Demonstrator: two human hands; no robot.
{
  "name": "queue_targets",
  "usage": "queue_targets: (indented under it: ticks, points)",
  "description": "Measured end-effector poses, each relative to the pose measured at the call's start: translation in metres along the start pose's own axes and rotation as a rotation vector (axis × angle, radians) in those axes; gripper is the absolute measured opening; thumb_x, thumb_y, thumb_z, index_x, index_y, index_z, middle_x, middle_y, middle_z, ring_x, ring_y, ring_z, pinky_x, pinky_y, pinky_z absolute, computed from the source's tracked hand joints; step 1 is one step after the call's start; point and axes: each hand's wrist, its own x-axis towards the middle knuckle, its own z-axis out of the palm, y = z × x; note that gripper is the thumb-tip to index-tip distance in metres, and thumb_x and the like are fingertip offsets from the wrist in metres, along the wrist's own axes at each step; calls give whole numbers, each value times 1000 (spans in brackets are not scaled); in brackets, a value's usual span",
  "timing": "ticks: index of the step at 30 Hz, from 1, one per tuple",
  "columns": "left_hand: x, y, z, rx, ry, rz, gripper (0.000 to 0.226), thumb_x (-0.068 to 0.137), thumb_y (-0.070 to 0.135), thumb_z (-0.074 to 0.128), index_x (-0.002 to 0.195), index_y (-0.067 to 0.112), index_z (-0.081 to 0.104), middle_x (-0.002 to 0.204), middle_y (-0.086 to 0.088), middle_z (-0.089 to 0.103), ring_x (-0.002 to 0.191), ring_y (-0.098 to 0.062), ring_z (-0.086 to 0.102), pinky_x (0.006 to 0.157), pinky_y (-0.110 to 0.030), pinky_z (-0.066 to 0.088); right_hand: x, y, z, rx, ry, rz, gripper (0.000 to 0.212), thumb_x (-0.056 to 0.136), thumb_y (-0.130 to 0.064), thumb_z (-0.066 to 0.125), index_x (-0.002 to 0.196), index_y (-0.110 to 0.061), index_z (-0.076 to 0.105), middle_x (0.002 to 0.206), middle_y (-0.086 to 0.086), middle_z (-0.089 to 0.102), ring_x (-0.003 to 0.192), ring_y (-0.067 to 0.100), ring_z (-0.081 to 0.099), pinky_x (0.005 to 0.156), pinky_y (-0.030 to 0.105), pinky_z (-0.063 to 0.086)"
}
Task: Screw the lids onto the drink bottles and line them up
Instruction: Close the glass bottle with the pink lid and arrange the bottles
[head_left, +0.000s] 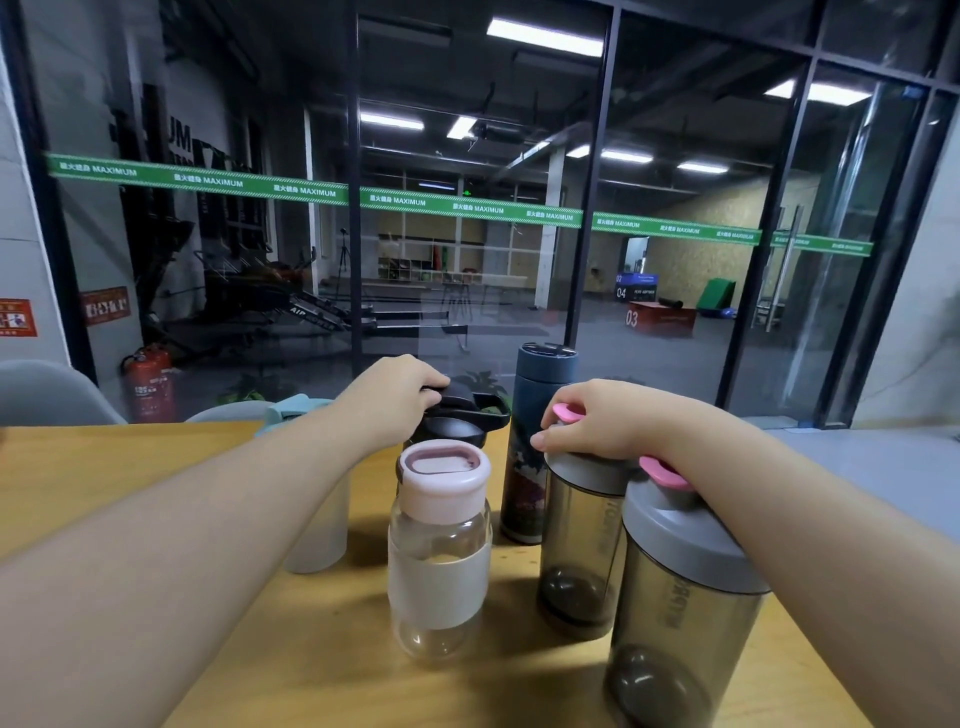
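My left hand (395, 397) grips the black lid (462, 410), my right hand (597, 421) a grey shaker lid (587, 470), mid-tabletop (130, 467); crowded bottles could topple if I twist hard.

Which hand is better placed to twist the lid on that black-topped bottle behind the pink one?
The left. The left hand already grips the black lid from above, so it probably only has to turn. The right hand is occupied on the grey lid of a smoky shaker bottle.
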Motion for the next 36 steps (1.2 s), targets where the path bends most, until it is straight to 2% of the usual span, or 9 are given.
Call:
queue_targets:
  ticks: [4,7,11,17,22,25,30,32,36]
  points:
    - [3,5,3,83,3,-19,27,100,16,42,105,4,66,111,-13,66,97,-28,58,88,-37,44,-2,0,0,7,3,-2,43,85,-53,57,117,-25,57,111,0,58,99,19,55,76,28,42]
    - [2,5,5,112,52,-59,21,100,18,41,81,15,49,89,-8,54,83,-23,45,75,-31,37,-2,0,0,13,1,-2,41,85,-52,57,116,-25,57,111,1,58,98,19,55,73,27,41]
    - [-7,3,6,51,122,-70,30,99,19,45,94,3,69,106,-14,70,102,-30,59,88,-40,45,-1,0,0,13,1,-1,42,85,-53,57,116,-25,57,110,0,58,98,18,55,74,27,42]
    - [-14,7,6,-81,170,-59,25,96,19,52,107,9,72,113,-8,70,106,-26,59,89,-35,44,-1,0,0,6,0,-6,41,85,-53,57,115,-25,57,109,0,58,97,18,55,75,27,43]
    - [-19,7,-5,-127,94,-72,20,95,25,54,103,18,70,119,-6,67,83,-19,59,79,-34,47,-2,0,0,9,0,-9,41,85,-52,57,115,-24,57,109,0,58,97,18,55,73,26,42]
    - [-27,8,-11,-104,72,-50,39,94,35,53,131,23,55,138,0,53,117,-18,53,94,-31,40,-2,-1,0,8,6,-7,41,85,-52,57,116,-25,57,110,0,58,97,18,55,71,26,41]
    - [-42,-17,-20,73,135,59,51,90,46,54,135,22,47,142,1,43,130,-18,41,105,-35,36,-2,-1,0,13,8,-5,41,85,-52,58,115,-25,58,109,-1,58,97,18,54,72,26,41]
    - [-43,-43,-26,169,95,-14,69,84,53,57,142,21,37,149,-2,35,137,-22,32,110,-41,32,-2,-1,0,21,1,-4,41,85,-51,57,117,-24,57,110,0,58,98,18,55,73,26,41]
    - [-50,-85,-25,236,-141,-247,116,69,68,64,151,24,-6,161,0,-6,147,-24,-7,115,-53,7,-3,-2,-2,23,3,2,42,86,-51,57,118,-24,56,111,0,57,97,17,54,67,24,40]
